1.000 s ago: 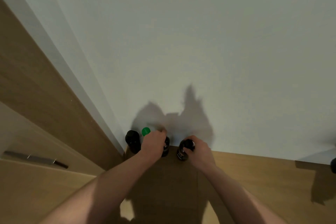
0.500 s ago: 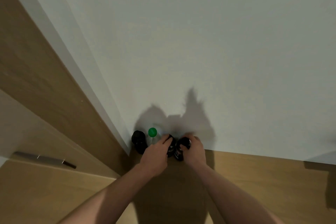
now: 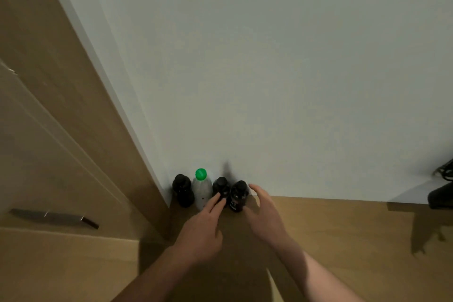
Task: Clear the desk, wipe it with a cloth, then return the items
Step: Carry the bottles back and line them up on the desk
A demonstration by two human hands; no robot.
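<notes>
Several bottles stand in a row on the wooden desk (image 3: 343, 240), tight against the white wall in the back left corner. From the left: a black bottle (image 3: 182, 190), a white bottle with a green cap (image 3: 202, 189), a second black bottle (image 3: 220, 189) and a third black bottle (image 3: 238, 195). My left hand (image 3: 203, 230) is open, its fingertips touching the front of the second black bottle. My right hand (image 3: 266, 213) is open too, fingers spread just right of the third black bottle, holding nothing.
A wooden panel (image 3: 73, 105) rises at the left beside the bottles, with a cabinet front and its dark metal handle (image 3: 54, 218) below. At the far right edge a dark object (image 3: 441, 197) sits on the desk with cables above it.
Both hands have let go of the two black bottles they held and drawn back a little. Those bottles now stand side by side next to the white bottle.
</notes>
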